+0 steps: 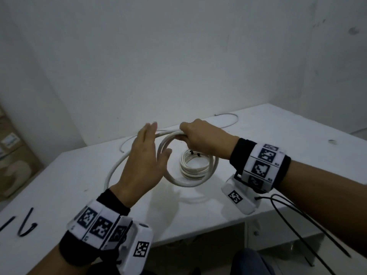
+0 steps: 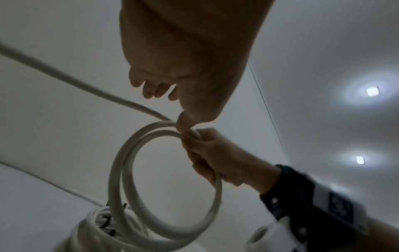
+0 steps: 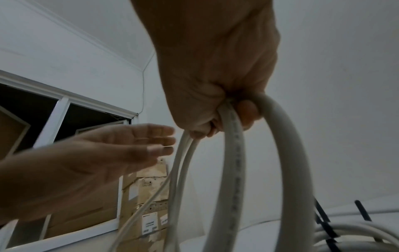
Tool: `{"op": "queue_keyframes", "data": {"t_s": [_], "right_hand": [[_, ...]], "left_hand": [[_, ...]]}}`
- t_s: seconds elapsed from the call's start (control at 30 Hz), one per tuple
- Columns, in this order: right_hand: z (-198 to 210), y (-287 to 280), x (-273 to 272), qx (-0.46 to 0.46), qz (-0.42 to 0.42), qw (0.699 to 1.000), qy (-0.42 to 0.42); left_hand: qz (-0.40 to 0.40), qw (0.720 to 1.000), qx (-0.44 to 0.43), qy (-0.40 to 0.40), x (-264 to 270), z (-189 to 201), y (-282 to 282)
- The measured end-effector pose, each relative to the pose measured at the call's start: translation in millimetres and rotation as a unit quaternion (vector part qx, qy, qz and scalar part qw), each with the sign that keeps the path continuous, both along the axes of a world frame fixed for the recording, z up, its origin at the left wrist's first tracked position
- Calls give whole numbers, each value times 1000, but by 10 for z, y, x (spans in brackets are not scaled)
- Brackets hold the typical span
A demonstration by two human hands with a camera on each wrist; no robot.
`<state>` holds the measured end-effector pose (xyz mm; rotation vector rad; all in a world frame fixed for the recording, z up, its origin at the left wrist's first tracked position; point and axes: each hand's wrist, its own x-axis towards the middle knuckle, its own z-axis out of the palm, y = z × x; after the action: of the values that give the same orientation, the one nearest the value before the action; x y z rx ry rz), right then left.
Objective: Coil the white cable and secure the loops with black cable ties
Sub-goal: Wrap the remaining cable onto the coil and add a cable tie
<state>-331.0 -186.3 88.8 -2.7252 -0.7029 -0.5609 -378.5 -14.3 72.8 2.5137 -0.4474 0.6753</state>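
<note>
- White round plastic-sheathed cable hangs in two or three upright loops above a white tabletop, its lowest curve close to the surface.
- Right hand is fisted around the top of those loops, fingers and thumb curled over the bunched strands; the right wrist view shows the strands fanning down from the fist.
- Left hand hovers just beside the loops on their left, palm flat, fingers straight and pressed together, holding nothing; whether its thumb brushes the strands I cannot tell.
- Behind the hanging loops, a smaller finished coil of white cable lies flat on the tabletop, already bound with black ties.
- Loose cable runs from the right fist out to the left of the loops, sweeping in a wide arc across the tabletop.
- Spare black plastic cable ties lie well to the left of the loops, near the tabletop's front edge.
- Judged step: gathering the next loop. To do it well, the left hand should slide along the loose run, bring it up at a size matching the held loops, and lay it into the right fist without twisting.
- Right fist should open only enough to admit each strand, or the loops may spring apart.
</note>
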Motion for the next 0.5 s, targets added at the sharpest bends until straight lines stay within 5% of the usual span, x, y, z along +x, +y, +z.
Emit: {"op": "queue_keyframes", "data": {"t_s": [0.23,0.5], "right_hand": [[93,-174,236,45,-64,996,36],[440,-279,178,-8,25,996,87]], "left_hand": [[-26,992,-121,5,-277,223,42],[11,988,139,67,251,864,234]]}}
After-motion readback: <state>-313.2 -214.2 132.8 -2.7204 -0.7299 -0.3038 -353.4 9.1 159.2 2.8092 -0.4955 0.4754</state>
